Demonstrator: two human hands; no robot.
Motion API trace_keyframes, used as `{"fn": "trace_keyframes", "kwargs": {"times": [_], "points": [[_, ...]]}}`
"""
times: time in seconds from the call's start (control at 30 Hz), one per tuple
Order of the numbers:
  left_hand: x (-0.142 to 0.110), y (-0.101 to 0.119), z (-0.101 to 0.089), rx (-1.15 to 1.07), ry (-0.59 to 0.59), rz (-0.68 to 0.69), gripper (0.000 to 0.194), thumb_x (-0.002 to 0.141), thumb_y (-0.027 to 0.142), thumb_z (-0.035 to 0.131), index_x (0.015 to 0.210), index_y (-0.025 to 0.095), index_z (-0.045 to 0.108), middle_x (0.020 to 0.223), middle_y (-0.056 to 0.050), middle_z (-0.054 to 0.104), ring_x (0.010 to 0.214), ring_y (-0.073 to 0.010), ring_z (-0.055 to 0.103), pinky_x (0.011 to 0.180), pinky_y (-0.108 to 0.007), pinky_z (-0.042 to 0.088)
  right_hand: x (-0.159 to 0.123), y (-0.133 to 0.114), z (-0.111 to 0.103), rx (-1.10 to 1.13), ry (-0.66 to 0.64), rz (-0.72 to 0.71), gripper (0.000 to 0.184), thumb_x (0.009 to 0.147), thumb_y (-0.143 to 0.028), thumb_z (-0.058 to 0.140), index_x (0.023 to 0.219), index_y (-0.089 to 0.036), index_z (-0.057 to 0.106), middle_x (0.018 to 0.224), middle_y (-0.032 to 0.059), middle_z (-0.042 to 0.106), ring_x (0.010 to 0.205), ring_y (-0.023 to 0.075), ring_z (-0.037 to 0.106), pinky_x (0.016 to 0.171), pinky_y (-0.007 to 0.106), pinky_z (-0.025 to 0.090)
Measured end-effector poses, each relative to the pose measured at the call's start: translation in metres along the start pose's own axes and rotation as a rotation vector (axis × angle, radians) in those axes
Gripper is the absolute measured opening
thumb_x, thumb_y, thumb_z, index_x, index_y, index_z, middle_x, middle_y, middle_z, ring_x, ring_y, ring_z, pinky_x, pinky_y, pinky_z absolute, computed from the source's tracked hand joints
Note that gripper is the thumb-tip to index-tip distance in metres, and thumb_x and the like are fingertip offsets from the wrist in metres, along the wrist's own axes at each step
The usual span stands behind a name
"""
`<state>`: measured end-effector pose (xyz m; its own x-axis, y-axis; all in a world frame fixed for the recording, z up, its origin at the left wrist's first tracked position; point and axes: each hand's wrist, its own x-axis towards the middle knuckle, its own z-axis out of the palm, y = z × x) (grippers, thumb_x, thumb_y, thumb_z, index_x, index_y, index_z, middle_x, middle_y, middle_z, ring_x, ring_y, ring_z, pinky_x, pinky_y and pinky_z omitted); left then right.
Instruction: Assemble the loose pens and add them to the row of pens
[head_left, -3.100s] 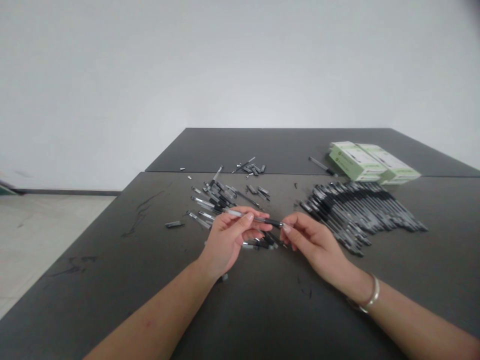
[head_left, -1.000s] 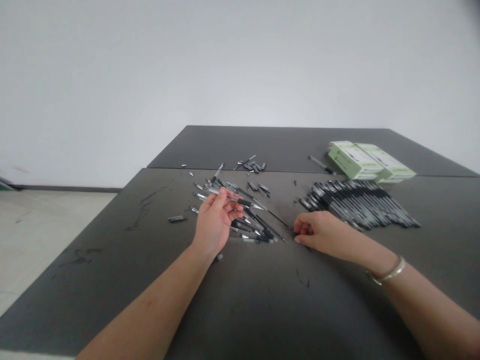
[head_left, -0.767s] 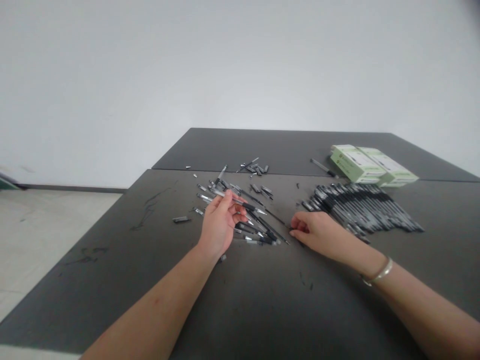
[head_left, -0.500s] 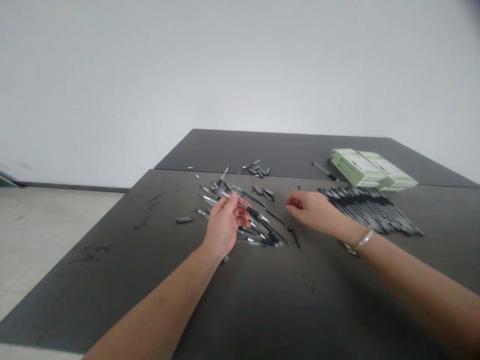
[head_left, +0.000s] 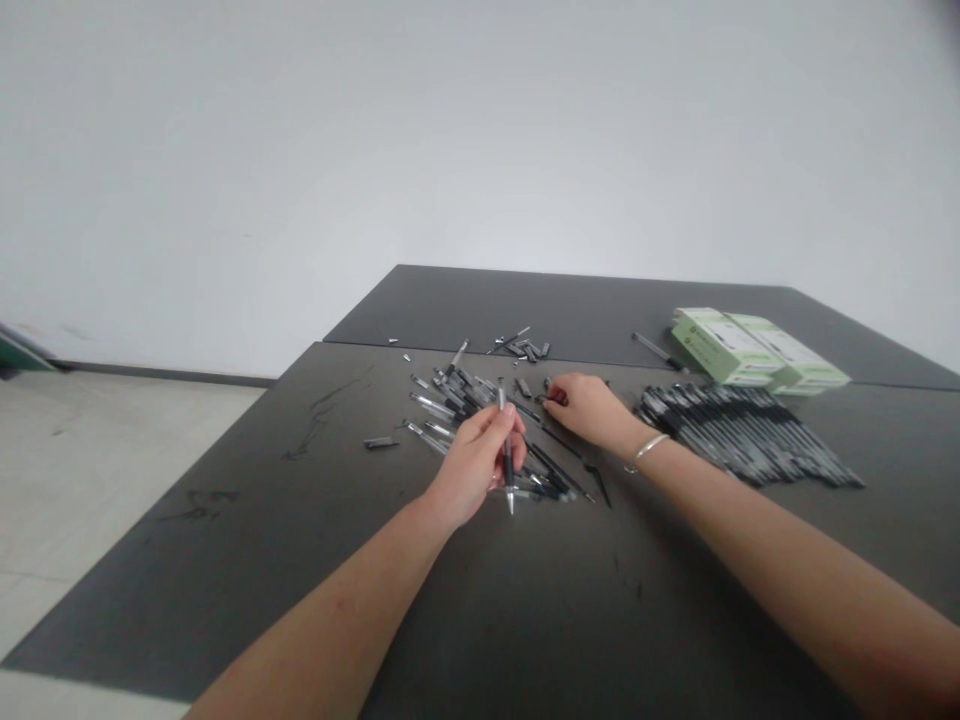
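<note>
My left hand point(head_left: 480, 455) is closed around a clear-barrelled pen point(head_left: 508, 460) with a black grip. The pen points steeply down, its silver tip toward me and no cap on that tip. To its right, my right hand point(head_left: 589, 408) reaches over the table, thumb and fingers pinched on a small dark pen cap point(head_left: 559, 400), partly hidden by the fingers. A loose cap point(head_left: 523, 387) lies just left of those fingertips. Behind and under my left hand spreads a jumble of pens point(head_left: 442, 410). A thin black refill point(head_left: 562, 440) lies between both hands.
Finished-looking capped pens point(head_left: 750, 430) lie in a dense row at right. Two green-and-white boxes point(head_left: 735, 345) stand behind them, with a single pen point(head_left: 656, 350) alongside. More caps point(head_left: 529, 350) sit near the seam of the dark table point(head_left: 225, 590). One cap point(head_left: 381, 443) lies at left.
My right hand put down a dark thin piece by the refill, then moved left and away to the loose caps, pinching one. My left hand turned the pen from slanting sideways to pointing down.
</note>
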<state>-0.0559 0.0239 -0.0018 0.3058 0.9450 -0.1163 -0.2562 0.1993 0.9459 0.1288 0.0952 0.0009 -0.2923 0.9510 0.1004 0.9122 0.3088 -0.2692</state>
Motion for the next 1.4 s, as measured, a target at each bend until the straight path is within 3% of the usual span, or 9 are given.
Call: {"fn": "trace_keyframes", "kwargs": {"times": [0.2, 0.23, 0.37, 0.47, 0.7, 0.83, 1.03, 1.2, 1.4], "points": [[-0.002, -0.002, -0.001, 0.127, -0.115, 0.001, 0.037, 0.087, 0.053, 0.047, 0.085, 0.017, 0.056, 0.048, 0.006, 0.046, 0.038, -0.0067, 0.035, 0.038, -0.018, 0.022, -0.012, 0.000, -0.007, 0.110, 0.036, 0.047, 0.012, 0.081, -0.027, 0.057, 0.079, -0.017, 0.062, 0.078, 0.0077, 0.069, 0.073, 0.0191, 0.063, 0.067, 0.028, 0.043], [-0.003, -0.002, 0.000, 0.140, -0.138, 0.009, 0.037, 0.088, 0.052, 0.047, 0.085, 0.017, 0.056, 0.048, 0.005, 0.046, 0.039, -0.0069, 0.036, 0.040, -0.018, 0.023, -0.018, -0.001, -0.011, 0.201, 0.039, 0.052, 0.013, 0.082, -0.029, 0.055, 0.083, -0.017, 0.061, 0.078, 0.0065, 0.070, 0.071, 0.0177, 0.063, 0.065, 0.027, 0.044], [-0.006, -0.001, 0.002, 0.162, -0.245, 0.031, 0.035, 0.090, 0.047, 0.047, 0.083, 0.015, 0.059, 0.048, 0.004, 0.046, 0.042, -0.0072, 0.037, 0.043, -0.019, 0.025, -0.044, -0.008, -0.026, 1.004, -0.023, 0.047, 0.034, 0.083, -0.038, 0.058, 0.109, -0.017, 0.055, 0.084, 0.0061, 0.070, 0.070, 0.0163, 0.063, 0.057, 0.027, 0.047], [-0.009, 0.000, 0.004, 0.177, -0.296, 0.022, 0.033, 0.088, 0.046, 0.051, 0.082, 0.015, 0.061, 0.049, 0.004, 0.047, 0.043, -0.0075, 0.040, 0.045, -0.020, 0.026, -0.061, -0.014, -0.031, 1.246, -0.031, 0.035, 0.038, 0.082, -0.039, 0.062, 0.114, -0.020, 0.058, 0.090, 0.0058, 0.069, 0.074, 0.0152, 0.061, 0.058, 0.026, 0.048], [-0.011, 0.001, 0.005, 0.200, -0.366, 0.011, 0.034, 0.086, 0.047, 0.053, 0.082, 0.015, 0.063, 0.049, 0.003, 0.048, 0.044, -0.0080, 0.041, 0.047, -0.021, 0.028, -0.071, -0.021, -0.029, 1.339, 0.055, 0.083, 0.020, 0.084, -0.036, 0.060, 0.096, -0.020, 0.056, 0.086, 0.0044, 0.068, 0.059, 0.0111, 0.051, 0.049, 0.023, 0.040], [-0.011, 0.003, 0.005, 0.229, -0.381, 0.000, 0.033, 0.086, 0.046, 0.053, 0.081, 0.015, 0.063, 0.049, 0.003, 0.048, 0.044, -0.0080, 0.041, 0.047, -0.021, 0.028, -0.070, -0.026, -0.031, 1.388, 0.111, 0.121, 0.017, 0.083, -0.036, 0.060, 0.089, -0.021, 0.055, 0.090, 0.0044, 0.068, 0.062, 0.0114, 0.051, 0.054, 0.024, 0.041], [-0.011, 0.001, 0.005, 0.242, -0.392, -0.007, 0.032, 0.087, 0.044, 0.053, 0.083, 0.014, 0.063, 0.049, 0.003, 0.048, 0.043, -0.0073, 0.041, 0.045, -0.020, 0.028, -0.071, -0.028, -0.031, 1.543, 0.103, 0.182, 0.015, 0.077, -0.030, 0.068, 0.081, -0.020, 0.059, 0.068, -0.0032, 0.053, 0.052, 0.0076, 0.042, 0.049, 0.021, 0.037], [-0.010, -0.002, 0.003, 0.149, -0.298, -0.059, 0.034, 0.087, 0.048, 0.051, 0.079, 0.016, 0.057, 0.052, 0.003, 0.053, 0.036, -0.0054, 0.035, 0.037, -0.019, 0.023, -0.072, -0.027, -0.031, 1.574, 0.082, 0.157, 0.015, 0.076, -0.028, 0.070, 0.085, -0.019, 0.061, 0.077, -0.0001, 0.060, 0.059, 0.0086, 0.051, 0.053, 0.021, 0.042], [-0.012, -0.003, 0.004, 0.166, -0.358, -0.066, 0.035, 0.084, 0.048, 0.057, 0.074, 0.015, 0.057, 0.050, 0.003, 0.052, 0.036, -0.0044, 0.038, 0.036, -0.017, 0.026, -0.071, -0.027, -0.030, 1.566, 0.094, 0.132, 0.019, 0.077, -0.026, 0.071, 0.093, -0.019, 0.064, 0.085, 0.0026, 0.064, 0.067, 0.0103, 0.056, 0.057, 0.022, 0.046]]}}
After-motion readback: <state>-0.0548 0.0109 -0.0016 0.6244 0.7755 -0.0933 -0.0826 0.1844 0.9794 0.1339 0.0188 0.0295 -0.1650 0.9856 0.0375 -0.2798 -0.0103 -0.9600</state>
